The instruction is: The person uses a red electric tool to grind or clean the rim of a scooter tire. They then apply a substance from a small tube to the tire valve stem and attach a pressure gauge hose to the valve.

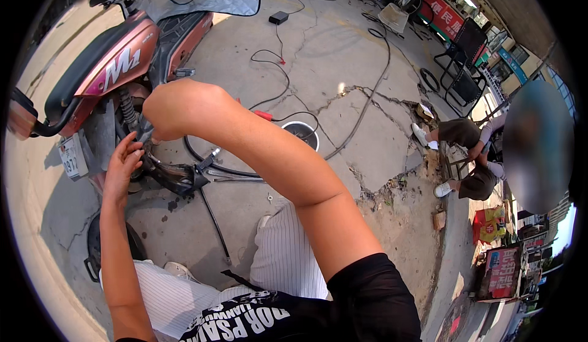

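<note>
A red electric scooter [125, 57] with a black seat stands at the left, its rear part close to both my hands. My left hand [124, 163] is raised beside the rear wheel area, fingers apart and slightly bent, with nothing seen in it. Bent over the same area, my right hand [184, 104] is curled with its back toward me. Its fingers are mostly hidden, so what it grips cannot be made out. Near the hands are a coil spring shock absorber [127, 107] and a dark, dirty rear part [174, 178] low on the scooter.
A hose [376, 84] and cables cross the cracked concrete. Past my right forearm stands a round basin [301, 131]. Metal rods [236, 177] lie near my knees; a black tub [136, 244] is at lower left. Another person [478, 152] sits at right, near black chairs [463, 87].
</note>
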A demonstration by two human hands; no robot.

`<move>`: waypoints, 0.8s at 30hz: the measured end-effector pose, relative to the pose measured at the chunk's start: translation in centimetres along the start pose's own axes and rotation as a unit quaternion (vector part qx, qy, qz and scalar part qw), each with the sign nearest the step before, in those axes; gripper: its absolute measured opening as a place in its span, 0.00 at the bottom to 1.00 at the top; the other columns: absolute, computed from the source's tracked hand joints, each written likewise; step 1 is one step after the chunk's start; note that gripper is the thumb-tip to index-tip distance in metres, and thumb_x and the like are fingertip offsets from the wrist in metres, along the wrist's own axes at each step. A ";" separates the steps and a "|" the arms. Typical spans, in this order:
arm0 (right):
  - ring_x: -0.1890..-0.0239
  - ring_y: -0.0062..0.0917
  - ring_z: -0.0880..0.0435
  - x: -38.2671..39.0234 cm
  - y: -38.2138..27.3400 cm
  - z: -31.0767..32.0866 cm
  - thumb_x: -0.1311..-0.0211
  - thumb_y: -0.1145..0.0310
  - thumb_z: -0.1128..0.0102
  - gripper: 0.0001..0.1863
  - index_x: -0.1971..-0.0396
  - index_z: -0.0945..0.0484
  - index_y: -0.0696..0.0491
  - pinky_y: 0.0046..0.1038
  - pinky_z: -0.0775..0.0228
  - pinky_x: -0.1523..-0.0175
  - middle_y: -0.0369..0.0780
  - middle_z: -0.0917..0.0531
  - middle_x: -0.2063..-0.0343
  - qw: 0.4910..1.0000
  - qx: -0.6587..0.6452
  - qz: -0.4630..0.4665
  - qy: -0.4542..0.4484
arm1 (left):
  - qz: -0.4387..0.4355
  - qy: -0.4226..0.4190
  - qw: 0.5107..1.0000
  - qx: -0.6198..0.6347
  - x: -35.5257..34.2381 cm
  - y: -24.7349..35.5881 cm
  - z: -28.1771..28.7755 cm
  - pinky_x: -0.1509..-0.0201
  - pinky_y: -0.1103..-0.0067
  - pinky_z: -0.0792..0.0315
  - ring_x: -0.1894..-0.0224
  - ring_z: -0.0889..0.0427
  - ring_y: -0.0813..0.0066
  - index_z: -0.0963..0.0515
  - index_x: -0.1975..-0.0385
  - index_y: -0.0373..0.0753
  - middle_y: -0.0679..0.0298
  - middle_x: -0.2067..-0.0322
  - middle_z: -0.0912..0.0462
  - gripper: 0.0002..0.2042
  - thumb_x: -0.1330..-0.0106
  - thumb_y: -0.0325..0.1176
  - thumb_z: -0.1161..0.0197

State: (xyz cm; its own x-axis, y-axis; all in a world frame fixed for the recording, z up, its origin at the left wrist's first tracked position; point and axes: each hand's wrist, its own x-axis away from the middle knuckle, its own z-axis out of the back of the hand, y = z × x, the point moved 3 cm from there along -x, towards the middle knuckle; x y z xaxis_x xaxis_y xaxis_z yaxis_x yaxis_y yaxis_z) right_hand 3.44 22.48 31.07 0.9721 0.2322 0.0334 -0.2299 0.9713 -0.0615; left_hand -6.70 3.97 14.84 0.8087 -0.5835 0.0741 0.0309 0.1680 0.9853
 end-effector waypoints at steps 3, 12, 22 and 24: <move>0.59 0.40 0.15 -1.7 5.9 -3.9 0.45 0.55 0.35 0.19 0.63 0.14 0.56 0.39 0.22 0.56 0.45 0.14 0.62 0.994 -0.011 -0.091 -0.056 | -0.023 -0.127 0.978 -0.162 1.3 0.5 -1.7 0.45 0.77 0.30 0.49 0.23 0.72 0.29 0.39 0.36 0.60 0.51 0.23 0.24 0.36 0.30 0.38; 0.56 0.37 0.15 -4.3 20.2 -15.7 0.46 0.56 0.34 0.18 0.57 0.15 0.49 0.39 0.22 0.55 0.40 0.14 0.59 0.946 -0.011 -0.272 -0.175 | -0.016 -0.314 0.811 -0.493 3.8 -0.8 -1.8 0.42 0.70 0.29 0.45 0.22 0.57 0.29 0.40 0.38 0.53 0.48 0.22 0.29 0.43 0.35 0.31; 0.66 0.31 0.13 -1.0 26.5 -23.7 0.48 0.62 0.33 0.11 0.66 0.14 0.51 0.34 0.21 0.62 0.37 0.12 0.70 0.924 -0.007 -0.323 -0.206 | -0.048 -0.291 0.801 -0.521 3.2 -1.9 -2.3 0.43 0.66 0.30 0.47 0.23 0.54 0.27 0.42 0.43 0.56 0.50 0.21 0.27 0.44 0.36 0.31; 0.68 0.30 0.13 -1.0 26.5 -23.8 0.48 0.63 0.33 0.11 0.67 0.14 0.52 0.34 0.22 0.63 0.37 0.12 0.71 0.923 -0.027 -0.328 -0.201 | -0.052 -0.286 0.800 -0.525 3.2 -2.0 -2.1 0.43 0.66 0.30 0.47 0.23 0.54 0.26 0.43 0.42 0.56 0.50 0.21 0.27 0.44 0.36 0.31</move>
State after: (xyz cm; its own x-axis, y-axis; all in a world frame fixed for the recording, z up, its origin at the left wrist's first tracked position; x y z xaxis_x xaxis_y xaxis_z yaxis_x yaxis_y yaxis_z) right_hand -2.53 46.79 5.67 0.8030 -0.3941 0.4471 0.4153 0.9081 0.0546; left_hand -2.92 3.44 12.75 0.3778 -0.8551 0.3551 0.7992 0.4948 0.3412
